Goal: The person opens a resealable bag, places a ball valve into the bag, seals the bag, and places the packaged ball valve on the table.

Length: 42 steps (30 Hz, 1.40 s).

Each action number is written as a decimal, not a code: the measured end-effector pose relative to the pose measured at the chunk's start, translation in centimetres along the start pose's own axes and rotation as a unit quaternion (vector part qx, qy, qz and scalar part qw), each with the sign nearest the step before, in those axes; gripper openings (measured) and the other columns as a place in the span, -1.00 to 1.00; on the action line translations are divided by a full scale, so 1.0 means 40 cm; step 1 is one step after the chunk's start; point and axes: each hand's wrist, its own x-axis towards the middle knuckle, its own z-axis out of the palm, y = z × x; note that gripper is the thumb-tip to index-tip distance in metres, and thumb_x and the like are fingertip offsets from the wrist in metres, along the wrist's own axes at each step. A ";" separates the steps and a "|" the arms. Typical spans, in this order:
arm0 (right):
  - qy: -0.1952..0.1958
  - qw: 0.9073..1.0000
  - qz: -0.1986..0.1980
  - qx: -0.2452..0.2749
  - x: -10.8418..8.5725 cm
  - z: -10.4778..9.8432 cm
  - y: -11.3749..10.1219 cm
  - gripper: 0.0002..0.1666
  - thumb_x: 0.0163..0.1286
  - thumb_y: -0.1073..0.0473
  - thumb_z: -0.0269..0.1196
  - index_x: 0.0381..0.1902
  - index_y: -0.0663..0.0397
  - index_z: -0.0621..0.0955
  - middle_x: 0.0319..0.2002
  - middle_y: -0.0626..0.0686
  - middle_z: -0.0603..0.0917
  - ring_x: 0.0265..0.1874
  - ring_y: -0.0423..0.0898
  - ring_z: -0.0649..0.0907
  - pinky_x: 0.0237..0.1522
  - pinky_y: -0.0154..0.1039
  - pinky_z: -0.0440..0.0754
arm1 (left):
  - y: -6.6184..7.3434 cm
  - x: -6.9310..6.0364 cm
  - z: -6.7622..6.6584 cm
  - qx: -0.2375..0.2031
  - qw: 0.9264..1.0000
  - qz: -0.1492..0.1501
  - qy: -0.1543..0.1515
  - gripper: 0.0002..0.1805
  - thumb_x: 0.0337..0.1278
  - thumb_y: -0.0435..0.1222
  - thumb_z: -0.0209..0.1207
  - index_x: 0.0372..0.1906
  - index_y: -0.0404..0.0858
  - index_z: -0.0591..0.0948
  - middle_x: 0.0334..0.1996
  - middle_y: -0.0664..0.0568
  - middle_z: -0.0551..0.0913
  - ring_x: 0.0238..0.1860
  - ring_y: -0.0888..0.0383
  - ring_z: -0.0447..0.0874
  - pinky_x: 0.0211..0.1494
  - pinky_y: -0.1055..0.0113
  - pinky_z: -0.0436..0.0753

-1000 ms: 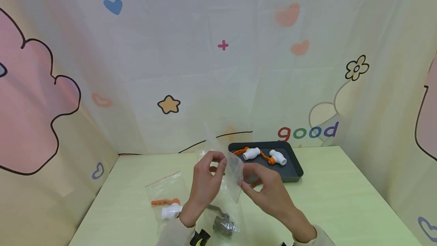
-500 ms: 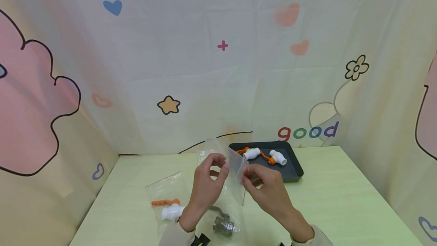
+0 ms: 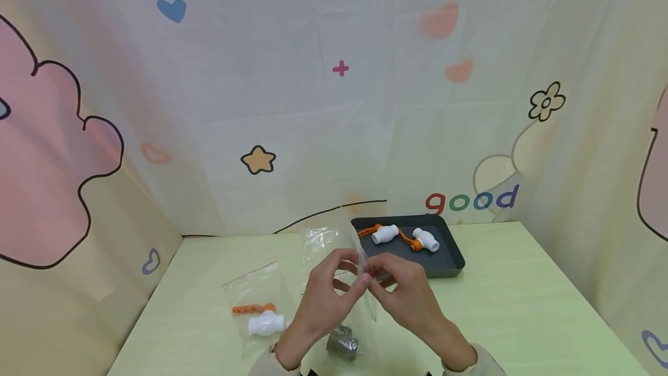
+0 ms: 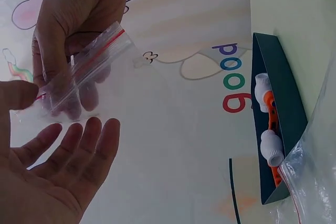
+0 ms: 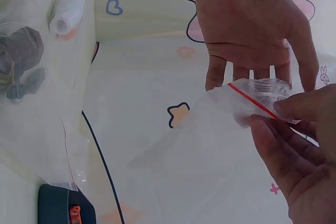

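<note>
A clear zip bag (image 5: 199,124) with a red strip is held up between both hands. My right hand (image 3: 404,286) pinches its edge by the strip, thumb against fingers, as the right wrist view shows. Facing it, my left hand (image 3: 331,289) has its thumb at the bag's corner and its fingers loosely bent, spread apart from the thumb. Below the hands a grey metal valve (image 3: 342,343) lies in clear plastic, partly hidden by the left hand. To the left, a white ball valve (image 3: 266,324) with an orange handle lies in another zip bag (image 3: 261,283).
A dark tray (image 3: 443,268) stands at the back right of the table (image 3: 501,306). Two white valves (image 3: 425,239) with orange handles lie in it. Clear plastic (image 3: 320,242) lies on the table beside the tray. A printed curtain (image 3: 292,103) hangs behind.
The left hand has moved right and slightly down, so both hands now meet at the bag. The bag, earlier spread out to the upper left, is now seen nearly edge-on.
</note>
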 end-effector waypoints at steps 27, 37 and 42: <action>0.037 0.995 -0.006 -0.094 -0.019 -0.019 0.048 -0.62 0.07 0.50 0.35 -0.22 -0.01 0.62 -0.30 -0.10 0.69 -0.39 -0.28 0.67 -0.44 -0.45 0.67 | -0.033 -0.006 -0.019 0.205 0.959 0.149 0.130 -0.66 -0.06 -0.59 0.17 -0.15 -0.21 0.64 -0.38 0.09 0.60 -0.47 0.35 0.56 -0.50 0.62 0.56; 0.026 0.993 0.000 -0.112 -0.025 -0.033 0.078 -0.66 0.04 0.52 0.33 -0.28 0.03 0.65 -0.32 -0.09 0.71 -0.45 -0.32 0.60 -0.44 -0.48 0.64 | -0.052 -0.016 -0.043 0.199 0.964 0.136 0.111 -0.66 -0.11 -0.65 0.17 -0.22 -0.26 0.65 -0.33 0.03 0.64 -0.49 0.32 0.56 -0.46 0.65 0.54; 0.012 0.993 0.015 -0.113 -0.027 -0.036 0.082 -0.65 0.06 0.53 0.31 -0.29 0.01 0.65 -0.34 -0.09 0.71 -0.45 -0.33 0.58 -0.48 -0.40 0.66 | -0.040 -0.024 -0.049 0.185 0.971 0.125 0.083 -0.76 -0.06 -0.61 0.27 -0.31 -0.25 0.66 -0.32 0.05 0.63 -0.51 0.29 0.66 -0.48 0.63 0.55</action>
